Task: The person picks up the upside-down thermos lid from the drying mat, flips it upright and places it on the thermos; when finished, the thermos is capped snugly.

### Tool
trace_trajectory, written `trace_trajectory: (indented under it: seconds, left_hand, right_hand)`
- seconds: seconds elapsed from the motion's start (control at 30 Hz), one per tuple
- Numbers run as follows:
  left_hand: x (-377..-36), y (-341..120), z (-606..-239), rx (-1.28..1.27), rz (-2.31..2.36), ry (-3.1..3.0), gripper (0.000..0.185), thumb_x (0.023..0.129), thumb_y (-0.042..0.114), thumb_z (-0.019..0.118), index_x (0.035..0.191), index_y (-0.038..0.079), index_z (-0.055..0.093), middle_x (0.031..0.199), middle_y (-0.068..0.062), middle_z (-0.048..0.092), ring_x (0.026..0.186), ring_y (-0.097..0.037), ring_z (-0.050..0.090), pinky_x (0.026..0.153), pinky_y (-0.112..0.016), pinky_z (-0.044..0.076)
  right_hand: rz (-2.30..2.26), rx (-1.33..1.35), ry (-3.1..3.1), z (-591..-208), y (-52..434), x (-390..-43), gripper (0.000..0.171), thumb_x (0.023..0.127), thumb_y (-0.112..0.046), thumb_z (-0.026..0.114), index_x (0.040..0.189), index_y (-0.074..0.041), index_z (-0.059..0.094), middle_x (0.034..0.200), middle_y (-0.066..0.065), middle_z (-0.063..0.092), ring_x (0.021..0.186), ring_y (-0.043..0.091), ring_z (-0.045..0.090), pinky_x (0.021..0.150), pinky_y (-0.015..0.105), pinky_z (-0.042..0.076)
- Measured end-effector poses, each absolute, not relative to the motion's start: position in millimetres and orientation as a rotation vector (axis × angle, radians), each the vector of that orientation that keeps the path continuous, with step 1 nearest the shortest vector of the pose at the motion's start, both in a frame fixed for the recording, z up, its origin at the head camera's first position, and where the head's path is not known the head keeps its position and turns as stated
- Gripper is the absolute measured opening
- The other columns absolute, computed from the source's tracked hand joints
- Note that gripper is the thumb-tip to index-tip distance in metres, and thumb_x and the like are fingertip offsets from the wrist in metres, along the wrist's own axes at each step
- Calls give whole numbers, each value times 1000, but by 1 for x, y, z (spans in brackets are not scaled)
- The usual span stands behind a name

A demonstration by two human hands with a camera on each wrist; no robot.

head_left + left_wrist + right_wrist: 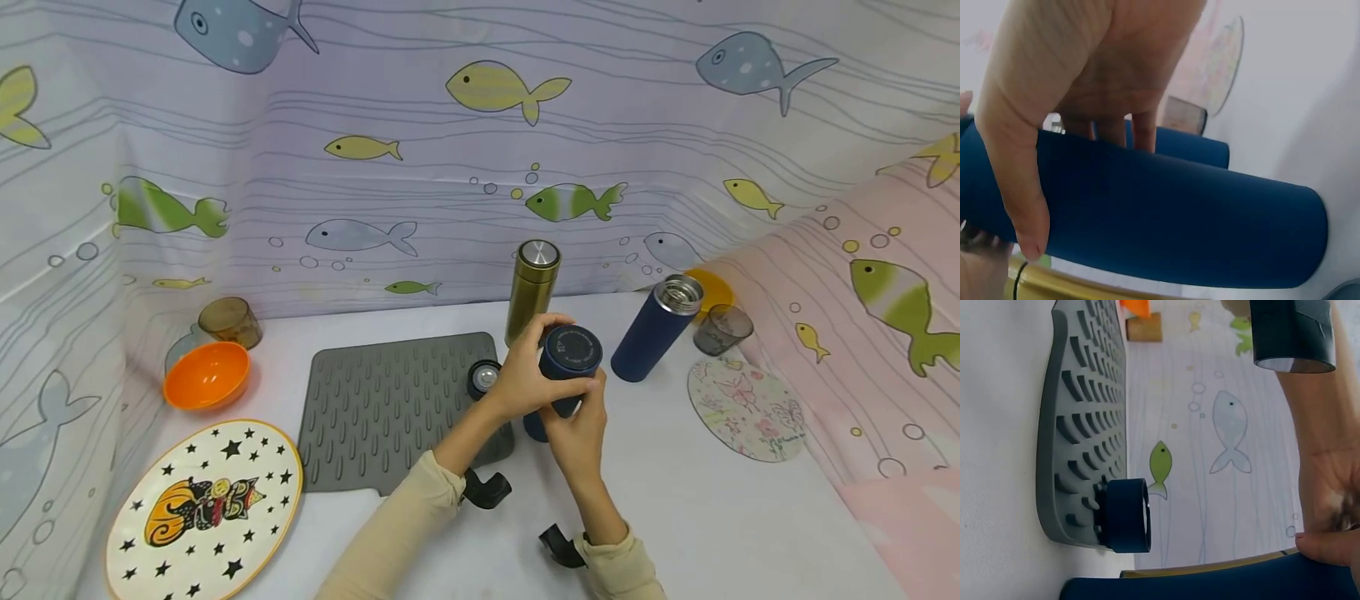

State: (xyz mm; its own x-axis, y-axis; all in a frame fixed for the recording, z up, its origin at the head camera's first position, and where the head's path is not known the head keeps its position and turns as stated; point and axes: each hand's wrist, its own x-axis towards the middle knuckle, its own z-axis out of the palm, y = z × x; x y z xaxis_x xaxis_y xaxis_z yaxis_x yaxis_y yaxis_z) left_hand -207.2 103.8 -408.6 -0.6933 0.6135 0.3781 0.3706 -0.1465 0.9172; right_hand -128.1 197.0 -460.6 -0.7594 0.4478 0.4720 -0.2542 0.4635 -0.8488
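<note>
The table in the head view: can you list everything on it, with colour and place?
Held flask: 1, dark blue, tilted, bottom toward the camera, centre.
Open flask: 1, dark blue, lid off, right of centre.
Gold flask: 1, gold, upright, behind the hands.
Cap: 1, dark blue, on the mat's right edge.
Mat: 1, grey, ridged, centre left.
Bowl: 1, orange, far left.
Brown cup: 1, clear brown, on its side, behind the bowl.
Star plate: 1, white with black stars, near left.
Grey cup: 1, smoky grey, right.
Floral plate: 1, pale, right.
Yellow dish: 1, mostly hidden behind the open flask.
Left hand: grips the held flask.
Right hand: holds it from below.
</note>
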Motion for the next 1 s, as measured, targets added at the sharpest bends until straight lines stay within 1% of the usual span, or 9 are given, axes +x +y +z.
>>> trace_trajectory:
  seconds: [0.13, 0.3, 0.37, 0.47, 0.57, 0.67, 0.8, 0.9, 1.0]
  left_hand:
    - [-209, 103, -411, 1159, 1984, 1766, 76, 79, 15, 71, 145, 3, 35, 142, -20, 47, 126, -26, 52, 110, -41, 41]
    - [-208, 103, -409, 1092, 1911, 1963, 79, 76, 16, 83, 142, 11, 40, 138, -9, 53, 123, -15, 53, 108, -36, 41]
    - [-210, 102, -408, 1133, 1920, 1903, 73, 77, 13, 79, 140, 6, 43, 136, -13, 54, 120, -18, 56, 106, -38, 44]
    - [-213, 100, -406, 1163, 1902, 1861, 70, 76, 12, 78, 139, 4, 48, 145, -12, 47, 132, -20, 48, 112, -44, 38]
    - [-214, 99, -404, 1161, 1845, 1998, 72, 74, 20, 84, 138, 10, 53, 144, -5, 45, 131, -16, 46, 111, -41, 38]
    - [-213, 98, -405, 1173, 1870, 1961, 74, 77, 18, 79, 143, 9, 46, 139, -10, 49, 127, -21, 49, 111, -39, 38]
    - [-212, 97, -405, 1200, 1874, 1847, 85, 79, 18, 74, 150, 6, 29, 147, -20, 43, 134, -23, 44, 116, -38, 33]
    - [-210, 98, -403, 1132, 1846, 1939, 83, 77, 18, 82, 144, 10, 35, 140, -16, 49, 126, -17, 50, 109, -33, 40]
    - [-211, 97, -403, 1103, 1900, 1859, 72, 75, 4, 80, 135, 6, 40, 136, -17, 54, 122, -22, 56, 106, -36, 44]
  right_hand:
    - [1340, -158, -2036, -460, 195, -128, 75, 75, 4, 83, 138, -1, 44, 128, 19, 60, 119, 31, 58, 96, 45, 45]
    - [1365, -183, -2033, -459, 195, -127, 71, 73, 9, 80, 135, -1, 46, 124, 18, 61, 116, 30, 58, 96, 44, 44]
    - [1367, -192, -2038, -460, 194, -126, 72, 75, 5, 81, 136, -2, 45, 126, 17, 61, 119, 29, 58, 97, 46, 44]
    - [1353, -171, -2032, -458, 192, -126, 74, 75, 3, 82, 138, 0, 44, 130, 18, 59, 123, 31, 55, 101, 42, 43]
    - [1360, -167, -2027, -458, 192, -127, 75, 74, 5, 82, 138, 0, 45, 131, 18, 57, 125, 30, 54, 103, 41, 41]
    - [1386, -180, -2030, -460, 193, -127, 76, 74, 5, 83, 139, -2, 45, 132, 15, 58, 127, 29, 53, 103, 45, 41]
    - [1405, -177, -2030, -459, 194, -127, 72, 76, 3, 81, 138, -3, 45, 129, 15, 59, 124, 28, 54, 101, 48, 42]
    - [1401, -175, -2037, -459, 194, -127, 71, 76, 5, 80, 138, -3, 45, 129, 16, 60, 122, 28, 55, 99, 47, 42]
    - [1389, -176, -2051, -459, 193, -127, 74, 76, 3, 81, 139, -5, 44, 131, 15, 59, 123, 28, 56, 100, 47, 43]
